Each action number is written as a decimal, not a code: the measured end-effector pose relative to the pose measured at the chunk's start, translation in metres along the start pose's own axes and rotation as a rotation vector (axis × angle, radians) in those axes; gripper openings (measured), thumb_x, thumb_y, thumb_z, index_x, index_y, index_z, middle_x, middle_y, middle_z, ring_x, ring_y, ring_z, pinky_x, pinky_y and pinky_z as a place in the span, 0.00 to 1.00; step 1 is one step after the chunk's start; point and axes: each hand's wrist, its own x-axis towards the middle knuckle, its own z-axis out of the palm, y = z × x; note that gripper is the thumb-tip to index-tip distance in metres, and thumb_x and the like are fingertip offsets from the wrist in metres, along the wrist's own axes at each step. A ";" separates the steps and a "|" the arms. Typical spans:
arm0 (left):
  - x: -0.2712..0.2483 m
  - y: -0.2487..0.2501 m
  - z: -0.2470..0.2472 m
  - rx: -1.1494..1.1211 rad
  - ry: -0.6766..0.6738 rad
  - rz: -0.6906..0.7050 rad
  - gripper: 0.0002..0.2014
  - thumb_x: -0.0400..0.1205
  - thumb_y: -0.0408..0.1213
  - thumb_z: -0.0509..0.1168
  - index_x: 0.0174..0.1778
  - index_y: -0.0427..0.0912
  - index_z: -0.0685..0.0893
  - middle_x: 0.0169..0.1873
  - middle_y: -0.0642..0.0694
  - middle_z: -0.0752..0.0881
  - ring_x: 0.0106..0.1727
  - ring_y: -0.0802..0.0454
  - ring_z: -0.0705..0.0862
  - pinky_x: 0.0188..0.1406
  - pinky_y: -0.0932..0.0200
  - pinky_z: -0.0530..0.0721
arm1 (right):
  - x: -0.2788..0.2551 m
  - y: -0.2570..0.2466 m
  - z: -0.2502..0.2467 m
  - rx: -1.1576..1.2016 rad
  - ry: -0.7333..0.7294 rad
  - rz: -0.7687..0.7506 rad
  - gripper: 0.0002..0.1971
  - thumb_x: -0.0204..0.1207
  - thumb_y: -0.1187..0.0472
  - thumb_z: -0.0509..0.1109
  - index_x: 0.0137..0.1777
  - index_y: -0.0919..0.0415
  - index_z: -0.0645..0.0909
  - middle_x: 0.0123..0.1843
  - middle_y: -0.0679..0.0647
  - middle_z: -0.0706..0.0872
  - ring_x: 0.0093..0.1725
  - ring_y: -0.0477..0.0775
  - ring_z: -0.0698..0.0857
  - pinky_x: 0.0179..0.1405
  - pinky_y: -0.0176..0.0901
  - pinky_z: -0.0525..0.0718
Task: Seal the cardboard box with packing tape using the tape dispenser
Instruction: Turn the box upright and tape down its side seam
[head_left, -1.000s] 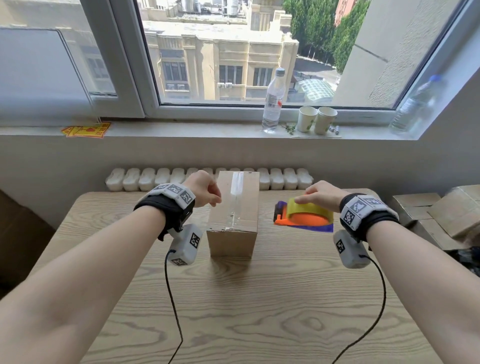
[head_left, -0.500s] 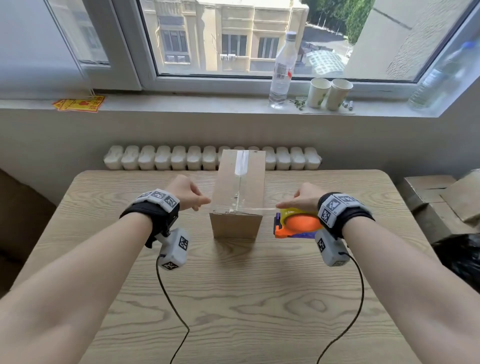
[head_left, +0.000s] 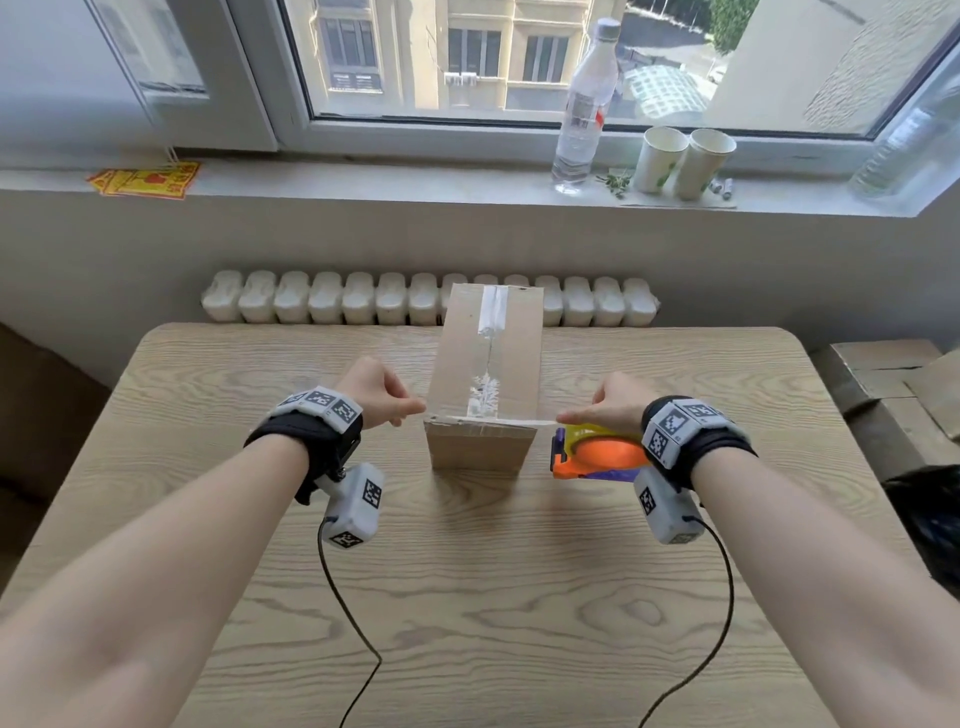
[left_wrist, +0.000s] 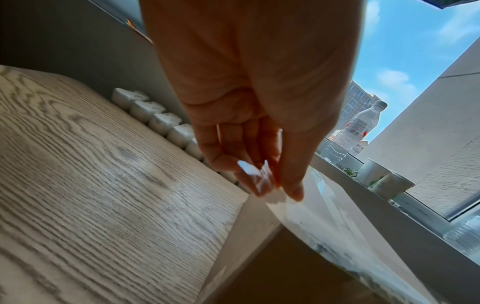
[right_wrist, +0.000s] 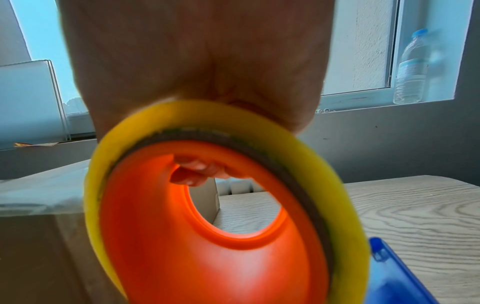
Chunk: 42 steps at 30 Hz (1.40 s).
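A closed cardboard box (head_left: 488, 364) stands mid-table, with clear tape running lengthwise along its top seam. A stretch of clear tape (head_left: 498, 420) spans the near top edge of the box from side to side. My left hand (head_left: 382, 392) pinches the tape's free end (left_wrist: 262, 181) just left of the box's near corner. My right hand (head_left: 608, 410) grips the orange and blue tape dispenser (head_left: 597, 454) with its yellowish roll (right_wrist: 259, 131), held just right of the box (right_wrist: 39, 226); fingertips (right_wrist: 197, 170) show through the core.
The wooden table (head_left: 467, 597) has bare room in front of the box. A white radiator (head_left: 322, 304) runs behind it. The windowsill holds a water bottle (head_left: 582, 109), two paper cups (head_left: 685, 161) and a second bottle (right_wrist: 413, 67). Cardboard boxes (head_left: 893, 384) sit at the right.
The tape has been pulled out from the dispenser across the box's near edge. My left hand now holds its end left of the box, and the dispenser has come nearer and lower.
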 end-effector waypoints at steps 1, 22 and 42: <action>0.001 0.000 0.001 0.005 -0.001 0.000 0.13 0.73 0.45 0.74 0.29 0.39 0.89 0.25 0.46 0.88 0.19 0.67 0.80 0.18 0.76 0.72 | 0.002 0.001 0.002 0.000 0.004 -0.001 0.27 0.66 0.33 0.71 0.25 0.57 0.72 0.29 0.56 0.78 0.27 0.52 0.73 0.26 0.43 0.66; 0.004 -0.012 0.015 0.265 0.134 0.074 0.26 0.75 0.55 0.67 0.66 0.46 0.77 0.62 0.43 0.85 0.59 0.46 0.84 0.59 0.49 0.82 | 0.010 0.008 0.022 0.108 0.060 -0.012 0.29 0.65 0.35 0.72 0.21 0.56 0.66 0.27 0.58 0.74 0.27 0.56 0.73 0.30 0.44 0.67; -0.025 0.002 0.086 0.760 -0.091 0.637 0.36 0.78 0.60 0.35 0.80 0.48 0.35 0.81 0.53 0.38 0.82 0.56 0.37 0.83 0.54 0.39 | 0.006 0.015 0.026 0.168 0.074 -0.033 0.27 0.66 0.33 0.70 0.25 0.56 0.71 0.29 0.57 0.77 0.29 0.55 0.75 0.31 0.44 0.70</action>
